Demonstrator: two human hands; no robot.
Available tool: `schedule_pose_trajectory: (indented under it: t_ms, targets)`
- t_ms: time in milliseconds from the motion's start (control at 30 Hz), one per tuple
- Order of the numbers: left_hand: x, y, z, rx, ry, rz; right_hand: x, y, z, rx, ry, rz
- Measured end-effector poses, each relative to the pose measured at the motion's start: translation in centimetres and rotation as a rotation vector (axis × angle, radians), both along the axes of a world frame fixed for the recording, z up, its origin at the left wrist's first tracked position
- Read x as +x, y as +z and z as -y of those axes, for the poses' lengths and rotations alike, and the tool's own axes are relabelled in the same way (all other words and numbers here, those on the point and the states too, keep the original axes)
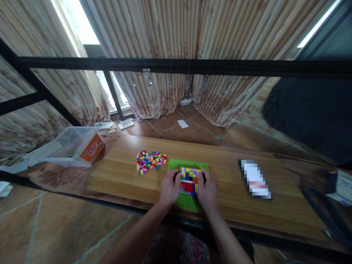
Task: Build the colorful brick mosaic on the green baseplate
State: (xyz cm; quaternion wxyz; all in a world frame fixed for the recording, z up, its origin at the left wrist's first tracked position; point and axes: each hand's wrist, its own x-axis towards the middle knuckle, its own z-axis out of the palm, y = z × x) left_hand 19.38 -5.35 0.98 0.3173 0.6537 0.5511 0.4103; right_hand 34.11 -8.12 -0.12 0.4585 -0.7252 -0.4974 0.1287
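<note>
A multicoloured toy brick structure (189, 187) stands on a green studded baseplate (188, 202) near the table's front edge. Its walls mix yellow, white, orange and blue bricks, with a red patch toward me. My left hand (169, 187) is closed against its left side, the fingers curled around the far corner. On the opposite side my right hand (206, 189) grips it in the same way. Parts of both side walls are hidden behind my fingers. Left of the baseplate lies a loose pile of small coloured bricks (150, 161).
The wooden tabletop (118, 176) carries a phone (255, 179) with a blurred-out screen at the right. A clear plastic box (73, 146) with an orange label sits off the left end. A black metal rail (176, 66) crosses beyond the table, before striped curtains (170, 33).
</note>
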Motion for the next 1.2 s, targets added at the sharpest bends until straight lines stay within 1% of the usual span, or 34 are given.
schedule_pose_trajectory:
  t_ms: [133,333,533,667,800,933,1200]
  targets:
    - [0.1,-0.3,0.0,0.003,0.001,0.011,-0.1,-0.2,-0.1,0.028,-0.013,0.015]
    - [0.4,-0.3,0.1,0.013,0.027,0.017,-0.2,-0.1,-0.1,0.020,-0.010,0.039]
    - [0.3,-0.2,0.2,0.016,0.005,-0.006,-0.1,0.1,0.1,0.008,-0.013,-0.007]
    - [0.1,0.1,0.3,0.024,0.007,-0.016,0.1,-0.2,0.4,0.039,-0.023,-0.062]
    - [0.0,0.3,0.4,0.063,-0.022,-0.016,0.2,-0.6,0.5,0.078,-0.027,-0.101]
    - [0.0,0.1,0.3,0.073,-0.043,-0.039,0.3,-1.0,0.5,0.095,-0.025,-0.112]
    - [0.1,-0.1,0.2,0.081,-0.039,-0.051,0.4,-1.2,0.2,0.098,-0.018,-0.126]
